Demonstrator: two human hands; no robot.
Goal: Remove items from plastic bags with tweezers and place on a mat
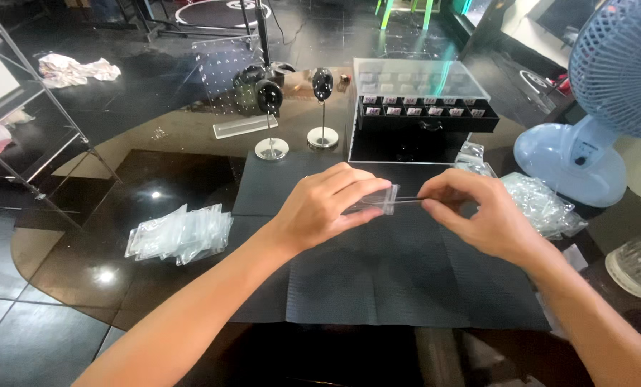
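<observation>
My left hand (320, 208) pinches a small clear bag (375, 201); my right hand (478, 215) pinches its far edge. I judge gentle, even pulling keeps it flat between my fingertips.

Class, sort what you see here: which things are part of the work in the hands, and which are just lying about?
In use: left hand and right hand, both on one small clear bag; black mat; bag pile; second bag heap.

Lying about: fan; display case; two stands; glass.

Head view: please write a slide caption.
Both hands, left and right, hold a small clear bag above a black mat.
</observation>
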